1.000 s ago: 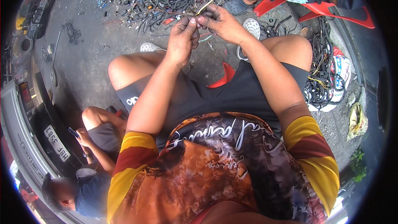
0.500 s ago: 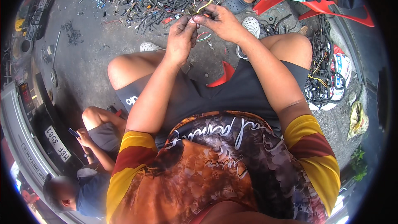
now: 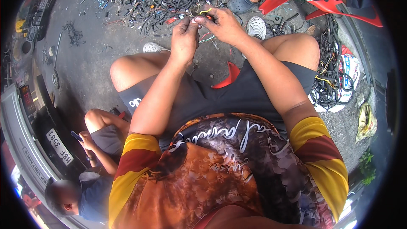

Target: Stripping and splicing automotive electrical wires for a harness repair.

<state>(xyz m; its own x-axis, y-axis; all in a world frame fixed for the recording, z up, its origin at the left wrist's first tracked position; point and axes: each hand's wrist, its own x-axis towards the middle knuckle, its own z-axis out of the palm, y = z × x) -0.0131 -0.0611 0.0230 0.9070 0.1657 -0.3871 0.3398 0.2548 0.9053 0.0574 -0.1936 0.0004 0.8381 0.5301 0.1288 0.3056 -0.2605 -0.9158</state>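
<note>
Yellow wire (image 3: pixel 205 11) dips lower now, seemingly pinched by the right hand (image 3: pixel 223 24); left hand (image 3: pixel 185 37), hold hidden, presses close, likely steadying.

So the floor here is just dark grey ground (image 3: pixel 95 65), pretty worn and stained, like rough pavement. Over on the right it switches to a paler, rougher concrete strip (image 3: pixel 345 144), with a little green plant (image 3: pixel 367 169) growing near the edge. Past that there's a dark bluish panel (image 3: pixel 386 101) running up the side, can't tell if it's a wall or something else. Top right you get a red plastic chair (image 3: pixel 364 15), legs splayed out on the ground. Left side is the silver-grey back of a vehicle (image 3: pixel 13 112) with a white plate (image 3: pixel 59 146). Light's soft and daylight-looking, with blown-out bright patches in both lower corners.
</note>
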